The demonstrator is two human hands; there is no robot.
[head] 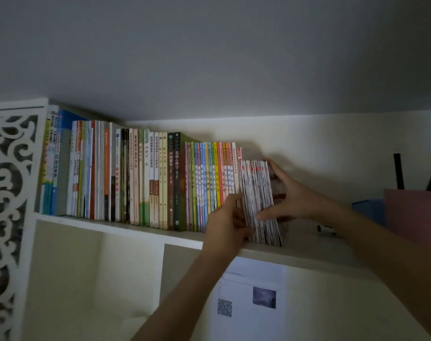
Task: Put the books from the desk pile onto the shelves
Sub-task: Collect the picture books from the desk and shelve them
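A stack of several thin booklets [258, 200] stands upright on the white top shelf [135, 228], at the right end of a long row of upright books [145, 178]. The stack leans a little, its foot near the shelf's front edge. My left hand [228, 222] grips the stack's lower left side, fingers curled round it. My right hand [290, 193] clasps the stack from the right, thumb across the spines and fingers behind the top. The desk pile is out of sight.
A white fretwork panel [7, 193] closes the shelf's left end. To the right on the shelf lie a small black-and-white object [326, 228], a blue box [368, 210] and a pink holder [413, 215]. A printed sheet [251, 299] hangs below.
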